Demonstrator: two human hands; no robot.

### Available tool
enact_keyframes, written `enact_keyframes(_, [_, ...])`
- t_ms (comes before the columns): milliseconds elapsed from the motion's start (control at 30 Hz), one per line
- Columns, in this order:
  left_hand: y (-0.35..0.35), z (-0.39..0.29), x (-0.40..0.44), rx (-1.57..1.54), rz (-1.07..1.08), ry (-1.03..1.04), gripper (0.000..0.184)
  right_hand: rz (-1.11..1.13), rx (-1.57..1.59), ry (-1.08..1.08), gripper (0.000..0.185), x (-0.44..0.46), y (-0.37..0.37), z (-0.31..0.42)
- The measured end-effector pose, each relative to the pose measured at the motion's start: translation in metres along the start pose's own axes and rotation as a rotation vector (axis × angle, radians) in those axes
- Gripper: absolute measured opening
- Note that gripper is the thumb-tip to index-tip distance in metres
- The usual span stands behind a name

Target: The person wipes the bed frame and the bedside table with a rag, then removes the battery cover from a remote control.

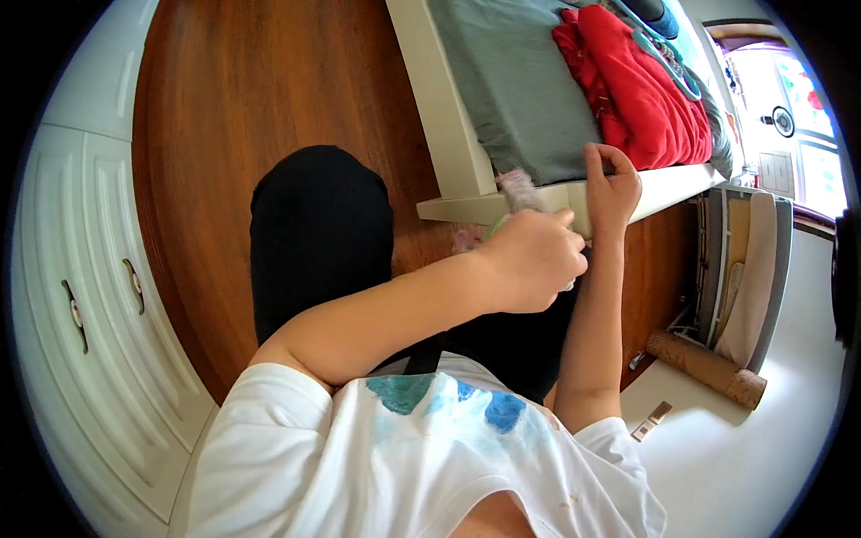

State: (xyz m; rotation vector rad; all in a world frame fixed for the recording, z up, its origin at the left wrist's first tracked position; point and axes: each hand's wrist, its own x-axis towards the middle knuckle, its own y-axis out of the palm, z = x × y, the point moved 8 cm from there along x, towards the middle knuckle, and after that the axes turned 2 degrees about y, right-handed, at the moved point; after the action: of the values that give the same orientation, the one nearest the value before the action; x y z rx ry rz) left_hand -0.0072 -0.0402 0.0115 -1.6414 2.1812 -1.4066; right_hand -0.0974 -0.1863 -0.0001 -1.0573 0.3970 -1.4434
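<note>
My left hand [543, 260] is closed in front of the bed corner. From it sticks up a short, pale pinkish thing [518, 186], blurred and partly hidden by the fingers, so its kind cannot be told. A bit of pale green shows beside the knuckles, and something white peeks out below the hand. My right hand [614, 193] is raised just to the right, by the edge of the bed frame [560, 197]. Its thumb and forefinger come together in a pinch; whether anything is between them cannot be made out. The hands are close, the left one lower.
A grey-green sheet [511, 81] covers the bed, with a folded red garment [641, 99] and a light-blue hanger [668, 63] on it. White cabinets [108, 296] line the left. A brown roll [708, 368] and upright panels [749, 269] stand right. The floor [233, 81] is wooden.
</note>
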Motion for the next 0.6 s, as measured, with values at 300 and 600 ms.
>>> enact_keyframes(300, [-0.043, 0.026, -0.007, 0.037, -0.203, -0.167, 0.018, -0.018, 0.013, 0.004, 0.020, -0.002, -0.002, 0.005])
enact_keyframes(600, [0.002, 0.009, 0.025, 0.425, -0.205, -0.190, 0.007, -0.026, 0.004, 0.012, 0.021, -0.003, -0.001, 0.003])
